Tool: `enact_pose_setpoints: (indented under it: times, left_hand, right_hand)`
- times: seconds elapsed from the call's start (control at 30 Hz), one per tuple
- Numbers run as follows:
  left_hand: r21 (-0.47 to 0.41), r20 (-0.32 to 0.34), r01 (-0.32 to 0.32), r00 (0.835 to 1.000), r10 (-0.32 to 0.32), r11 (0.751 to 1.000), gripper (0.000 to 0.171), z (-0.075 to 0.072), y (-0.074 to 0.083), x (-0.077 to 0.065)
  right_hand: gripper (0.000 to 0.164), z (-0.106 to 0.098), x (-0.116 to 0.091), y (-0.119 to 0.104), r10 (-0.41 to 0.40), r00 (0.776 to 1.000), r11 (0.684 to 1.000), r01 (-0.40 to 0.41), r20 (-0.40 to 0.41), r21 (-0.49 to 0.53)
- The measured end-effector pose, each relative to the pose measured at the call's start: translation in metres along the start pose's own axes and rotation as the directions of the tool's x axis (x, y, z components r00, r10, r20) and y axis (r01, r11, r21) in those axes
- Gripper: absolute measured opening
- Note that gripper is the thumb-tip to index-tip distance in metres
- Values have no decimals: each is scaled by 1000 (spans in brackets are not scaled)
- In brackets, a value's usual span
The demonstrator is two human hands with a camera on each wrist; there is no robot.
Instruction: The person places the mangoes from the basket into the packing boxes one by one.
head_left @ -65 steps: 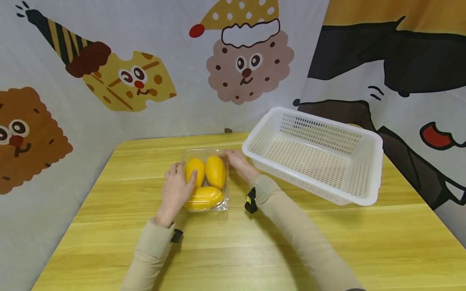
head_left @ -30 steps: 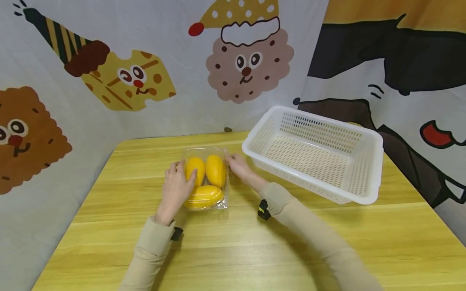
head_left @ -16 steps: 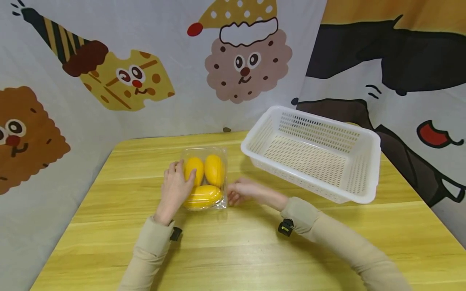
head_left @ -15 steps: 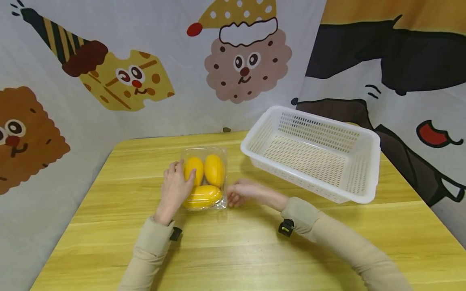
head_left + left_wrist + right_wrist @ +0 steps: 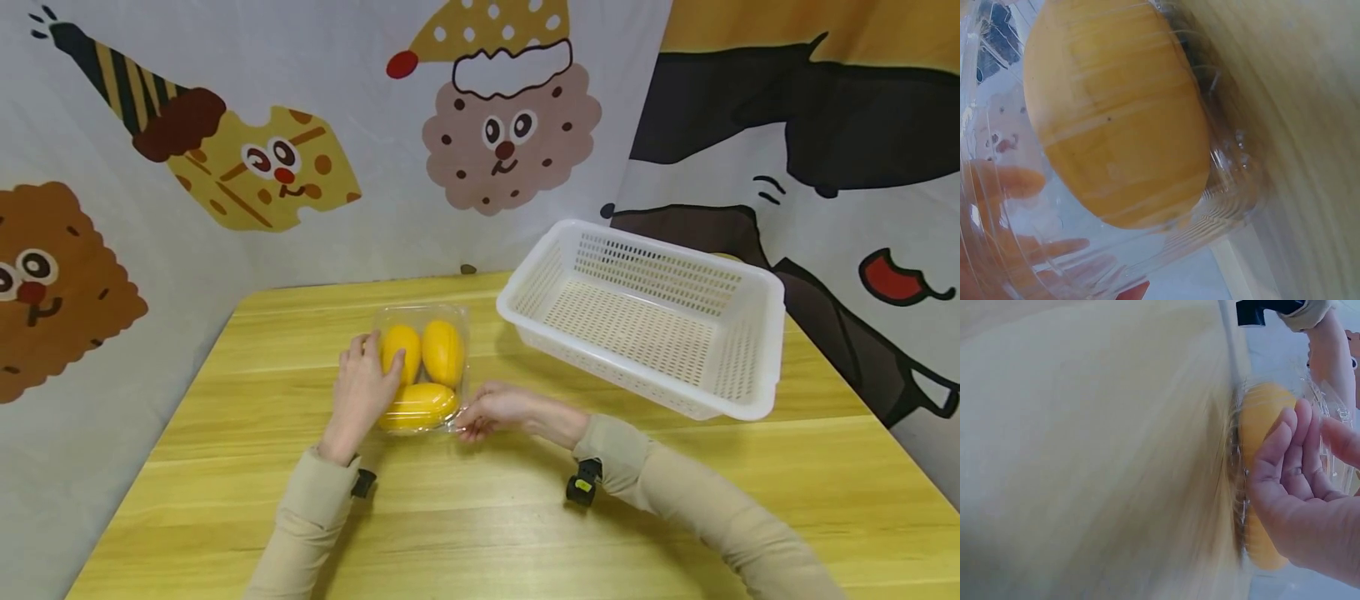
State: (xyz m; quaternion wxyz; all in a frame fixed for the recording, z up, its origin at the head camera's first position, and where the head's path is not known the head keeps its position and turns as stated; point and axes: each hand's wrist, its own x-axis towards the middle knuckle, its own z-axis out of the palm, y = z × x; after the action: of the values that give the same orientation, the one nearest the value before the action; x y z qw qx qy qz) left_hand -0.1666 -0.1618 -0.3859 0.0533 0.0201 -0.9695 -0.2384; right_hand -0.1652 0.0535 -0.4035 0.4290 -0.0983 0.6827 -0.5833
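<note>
A clear plastic clamshell box point(image 5: 408, 312) lies on the table with three yellow mango-shaped fruits point(image 5: 442, 354) inside. My left hand point(image 5: 363, 387) holds the box's left side, thumb over the lid. Through the plastic in the left wrist view, its fingers point(image 5: 1019, 181) show beside one large fruit point(image 5: 1122, 119). At the front right corner, my right hand point(image 5: 498, 410) pinches the box's edge with thumb and forefinger. In the right wrist view, the curled fingers point(image 5: 1294, 450) of that hand overlap the front fruit point(image 5: 1263, 544).
A white perforated plastic basket point(image 5: 637, 387) stands to the right of the box, near the back of the wooden table point(image 5: 480, 533). Cartoon-printed cloth point(image 5: 390, 242) hangs behind the table and along its sides.
My right hand has come from the box's far right corner along its right side to the front right corner, where it pinches the edge. The left hand and box have stayed put.
</note>
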Motion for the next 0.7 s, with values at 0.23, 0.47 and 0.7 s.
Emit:
enact_pose_setpoints:
  times: [0.23,0.47,0.7]
  left_hand:
    - [5,-5,-14,1000,14,1000,64,-2,0,0]
    - [28,-4,-35,999,35,999,64,-4,0,0]
    - [25,-1,-49,999,49,998,64,-7,3,0]
  right_hand:
    - [25,0,0,1,2,1000,1000,-2,-3,-14]
    - [32,0,-1,-1,14,1000,999,-13,16,-35]
    - [32,0,-4,-3,26,999,999,-25,32,-25]
